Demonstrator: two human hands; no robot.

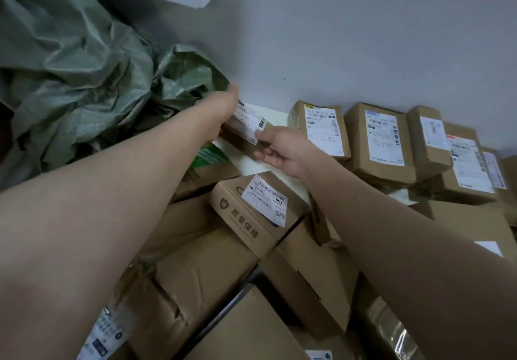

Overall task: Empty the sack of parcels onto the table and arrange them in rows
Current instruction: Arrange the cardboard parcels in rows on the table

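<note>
I am holding a small brown cardboard parcel [243,129] with a white label just right of the crumpled green woven sack [84,60], above the white table [275,113]. My right hand [281,150] is pinching its near end, thumb on the label and fingers curled beneath. My left hand [225,102] is lying at its sack-side end with the fingers hidden, so I cannot tell its grip.

Farther right of the sack, a row of brown labelled boxes [377,138] is standing along the wall. Nearer me than the sack, a heap of brown cardboard boxes [251,220] is waiting.

I judge I am arranging. Next, this parcel is needing a place at the row's sack-side end, label up.
</note>
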